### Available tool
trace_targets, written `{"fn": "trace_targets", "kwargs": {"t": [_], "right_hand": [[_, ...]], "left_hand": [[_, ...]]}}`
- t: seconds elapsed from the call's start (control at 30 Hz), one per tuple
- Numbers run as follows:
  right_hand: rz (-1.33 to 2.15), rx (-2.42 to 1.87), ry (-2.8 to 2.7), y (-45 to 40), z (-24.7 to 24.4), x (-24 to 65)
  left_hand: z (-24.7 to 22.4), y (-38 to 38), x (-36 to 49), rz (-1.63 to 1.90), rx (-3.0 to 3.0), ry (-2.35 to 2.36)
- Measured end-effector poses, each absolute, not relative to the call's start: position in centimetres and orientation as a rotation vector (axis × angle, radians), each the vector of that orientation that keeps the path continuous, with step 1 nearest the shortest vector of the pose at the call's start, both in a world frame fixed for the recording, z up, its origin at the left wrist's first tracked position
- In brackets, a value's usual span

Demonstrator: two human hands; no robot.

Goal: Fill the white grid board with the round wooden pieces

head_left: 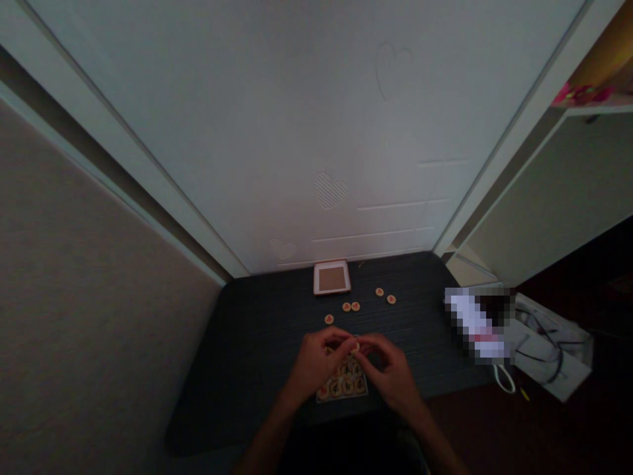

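Observation:
My left hand and my right hand meet over the near part of the dark table, fingertips pinched together. Between them is a small pale round game piece, like a Chinese chess piece, mostly covered by the fingers. Just below the hands lies a flat square holder filled with rows of round pieces marked in red and black. My wrists and fingers hide its upper part. Beyond the hands, several loose pieces with red marks are scattered, among them one piece close to my left fingers.
A shallow box with a white rim and brown inside stands at the table's back edge, against the white panel. Off the right end are a blurred-out object and a white box with dark cables. A wall is on the left.

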State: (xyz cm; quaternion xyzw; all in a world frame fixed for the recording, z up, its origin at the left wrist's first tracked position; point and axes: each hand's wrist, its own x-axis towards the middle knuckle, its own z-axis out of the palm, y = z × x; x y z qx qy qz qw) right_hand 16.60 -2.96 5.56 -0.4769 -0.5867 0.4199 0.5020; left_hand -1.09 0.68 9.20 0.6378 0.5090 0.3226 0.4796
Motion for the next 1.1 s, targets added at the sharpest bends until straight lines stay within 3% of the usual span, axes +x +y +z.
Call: {"fn": "trace_targets", "kwargs": {"t": [0.63, 1.1], "right_hand": [[1.060, -1.164, -1.290, -2.7, 5.5, 16.9], [1.342, -1.060, -1.084, -2.9, 6.0, 17.0]], "left_hand": [[10.0, 0.2, -1.2, 0.720, 1.723, 1.178], [9.6, 0.2, -1.4, 0.914, 1.922, 1.095]]}}
